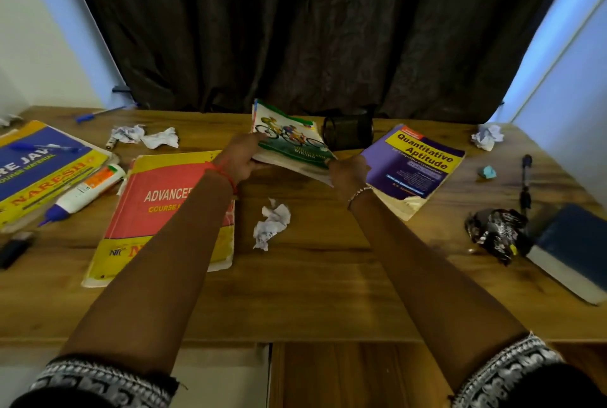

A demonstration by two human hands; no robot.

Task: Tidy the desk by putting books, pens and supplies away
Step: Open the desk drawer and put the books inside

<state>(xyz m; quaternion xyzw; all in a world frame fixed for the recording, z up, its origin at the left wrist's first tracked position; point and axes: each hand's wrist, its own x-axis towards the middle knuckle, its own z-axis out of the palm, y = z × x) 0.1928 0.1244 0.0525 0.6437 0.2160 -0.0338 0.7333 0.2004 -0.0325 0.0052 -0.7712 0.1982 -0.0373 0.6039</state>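
Five books are being shown spread over a wood-grain desk [312, 292]. At the far left a glossy blue-and-yellow Java book [39, 167] is being cut off by the frame, with a blue pen [42, 147] lying on its cover and a smooth white glue bottle [85, 192] resting along its near edge. A broad red-and-yellow paperback [157, 210] is being partly covered by the left forearm, its worn corner lying close to the desk's front edge. At the back centre, just before the dark curtain [312, 29], the thin cycling book [289, 141] is being held tilted above the wood: its left edge is being gripped by the curled fingers of the left hand [241, 158], and its near right corner is being pinched by the right hand [349, 172]. Between the forearms a wide stretch of bare wood is being left open, broken by one crumpled paper wad [271, 227]. A round black mesh pen holder [348, 131] is being partly hidden behind the cycling book. A purple-and-yellow aptitude book [417, 167] with a torn near corner is being overlapped by the right wrist. Further right, a crinkled black wrapper [496, 233] is lying just beside a thick dark blue book [571, 250] at the desk's right edge.
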